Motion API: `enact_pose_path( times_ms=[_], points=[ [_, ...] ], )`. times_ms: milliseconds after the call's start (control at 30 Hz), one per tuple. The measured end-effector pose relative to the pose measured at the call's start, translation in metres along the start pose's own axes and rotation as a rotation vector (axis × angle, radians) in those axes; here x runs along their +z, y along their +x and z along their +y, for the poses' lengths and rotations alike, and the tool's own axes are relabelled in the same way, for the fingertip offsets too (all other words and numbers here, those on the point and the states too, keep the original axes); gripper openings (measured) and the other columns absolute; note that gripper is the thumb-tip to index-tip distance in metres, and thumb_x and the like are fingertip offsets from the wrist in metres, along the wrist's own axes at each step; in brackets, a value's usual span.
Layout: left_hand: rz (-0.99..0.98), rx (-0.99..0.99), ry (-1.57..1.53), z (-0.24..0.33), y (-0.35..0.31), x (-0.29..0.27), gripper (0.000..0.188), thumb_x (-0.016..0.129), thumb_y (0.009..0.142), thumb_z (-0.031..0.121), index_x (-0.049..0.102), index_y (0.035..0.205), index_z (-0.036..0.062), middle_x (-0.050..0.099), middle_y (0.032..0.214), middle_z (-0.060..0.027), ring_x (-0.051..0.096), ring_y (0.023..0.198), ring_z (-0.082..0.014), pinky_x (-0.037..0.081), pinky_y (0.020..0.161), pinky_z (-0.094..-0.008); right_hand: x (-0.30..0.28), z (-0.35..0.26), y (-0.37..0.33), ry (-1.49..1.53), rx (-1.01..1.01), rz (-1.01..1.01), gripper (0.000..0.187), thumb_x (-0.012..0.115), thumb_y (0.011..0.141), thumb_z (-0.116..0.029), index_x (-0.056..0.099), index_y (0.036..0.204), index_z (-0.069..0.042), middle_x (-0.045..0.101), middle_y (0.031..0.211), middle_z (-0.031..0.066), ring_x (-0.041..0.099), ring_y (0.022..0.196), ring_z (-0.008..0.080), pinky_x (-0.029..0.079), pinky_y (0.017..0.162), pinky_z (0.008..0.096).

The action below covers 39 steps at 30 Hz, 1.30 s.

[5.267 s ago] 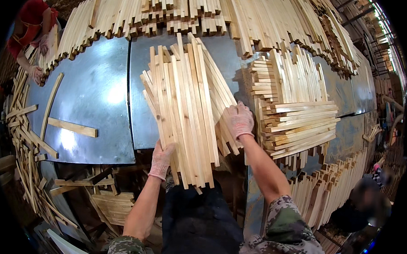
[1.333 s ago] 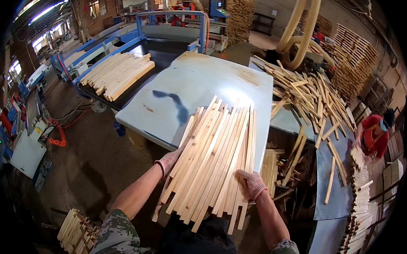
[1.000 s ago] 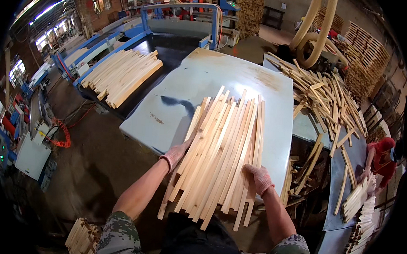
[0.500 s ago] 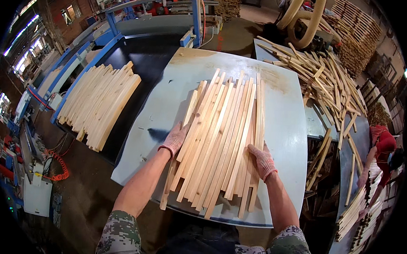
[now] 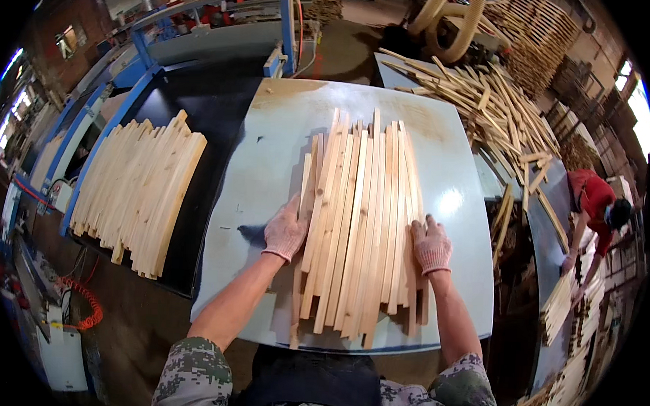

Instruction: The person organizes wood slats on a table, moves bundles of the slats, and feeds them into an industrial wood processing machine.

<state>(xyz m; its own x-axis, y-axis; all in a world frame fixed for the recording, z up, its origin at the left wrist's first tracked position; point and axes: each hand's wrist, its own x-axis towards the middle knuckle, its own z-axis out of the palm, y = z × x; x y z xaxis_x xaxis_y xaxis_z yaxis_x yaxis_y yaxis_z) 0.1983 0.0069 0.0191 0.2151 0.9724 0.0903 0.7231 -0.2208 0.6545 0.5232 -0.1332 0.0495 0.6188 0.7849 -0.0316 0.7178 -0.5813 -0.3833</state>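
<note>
Gloved fingers (image 5: 431,226) slightly parted, flanking wooden strips (image 5: 356,226) (loosely layered), long axis running near to far

- Wooden strips (image 5: 356,226) between the hands: pale straw yellow, with brown knots and a few pinker lengths.
- Left hand (image 5: 286,230) and right hand (image 5: 432,247): gloved in pinkish white.
- Sleeves (image 5: 200,368): camouflage of green, grey and off-white blocks.
- Apron (image 5: 310,380): near-black.
- Table (image 5: 456,267): pale blue-grey, stained brown along the far edge, with a dark blue patch at left.
- Machine bed (image 5: 199,96): black; its frame (image 5: 287,31), blue.
- Coiled hose (image 5: 92,309): orange-red.
- Ducts (image 5: 464,31): beige.
- Co-worker's top (image 5: 593,204): red.
</note>
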Motion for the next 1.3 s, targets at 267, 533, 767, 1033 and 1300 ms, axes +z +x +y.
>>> enact_pose_path(
  times_ms=[267, 533, 767, 1033, 1300],
  points=[
    [-0.067, 0.547, -0.181, -0.066, -0.042, -0.018, 0.027, 0.061, 0.102, 0.020, 0.069, 0.121, 0.0023, 0.066, 0.135, -0.0237, 0.059, 0.131, -0.0428, 0.048, 0.114, -0.0467, -0.027, -0.124, -0.185, 0.491, -0.130, 0.124, 0.068, 0.076, 0.093, -0.029, 0.055, 0.150, 0.001, 0.072, 0.108, 0.0189, 0.072, 0.094, 0.0302, 0.058, 0.085, 0.0394],
    [-0.460, 0.381, -0.317, -0.031, -0.087, -0.067, 0.064, 0.061, 0.102, 0.042, 0.051, 0.151, 0.0017, 0.054, 0.146, -0.0318, 0.050, 0.139, -0.0493, 0.042, 0.118, -0.0497, 0.024, -0.166, -0.345, 0.339, 0.325, 0.195, 0.086, 0.081, 0.084, -0.016, 0.044, 0.161, -0.004, 0.071, 0.116, 0.0175, 0.071, 0.103, 0.0256, 0.058, 0.091, 0.0388],
    [-0.562, 0.406, -0.337, -0.021, -0.083, -0.076, 0.064, 0.064, 0.096, 0.041, 0.052, 0.142, -0.0019, 0.053, 0.137, -0.0316, 0.050, 0.132, -0.0488, 0.042, 0.113, -0.0508, 0.069, -0.158, -0.326, 0.237, 0.207, 0.407, 0.098, 0.082, 0.086, -0.026, 0.031, 0.166, -0.003, 0.057, 0.147, 0.0268, 0.062, 0.131, 0.0394, 0.052, 0.109, 0.0438],
    [-0.749, 0.243, -0.299, -0.019, -0.072, -0.075, 0.090, 0.068, 0.092, 0.053, 0.039, 0.162, 0.0054, 0.027, 0.167, -0.0388, 0.032, 0.156, -0.0483, 0.031, 0.128, -0.0433, 0.060, -0.172, -0.311, 0.482, 0.246, 0.386, 0.091, 0.086, 0.084, -0.026, 0.043, 0.160, 0.000, 0.061, 0.115, 0.0157, 0.065, 0.092, 0.0229, 0.058, 0.085, 0.0367],
    [-0.657, 0.091, -0.788, -0.051, -0.056, -0.113, 0.059, 0.066, 0.101, 0.028, 0.054, 0.153, 0.0020, 0.071, 0.133, -0.0152, 0.065, 0.121, -0.0198, 0.048, 0.109, -0.0341, 0.011, -0.228, -0.302, 0.510, 0.184, -0.076, 0.083, 0.080, 0.089, -0.039, 0.050, 0.155, 0.004, 0.071, 0.099, 0.0178, 0.073, 0.093, 0.0253, 0.060, 0.081, 0.0386]
  ],
)
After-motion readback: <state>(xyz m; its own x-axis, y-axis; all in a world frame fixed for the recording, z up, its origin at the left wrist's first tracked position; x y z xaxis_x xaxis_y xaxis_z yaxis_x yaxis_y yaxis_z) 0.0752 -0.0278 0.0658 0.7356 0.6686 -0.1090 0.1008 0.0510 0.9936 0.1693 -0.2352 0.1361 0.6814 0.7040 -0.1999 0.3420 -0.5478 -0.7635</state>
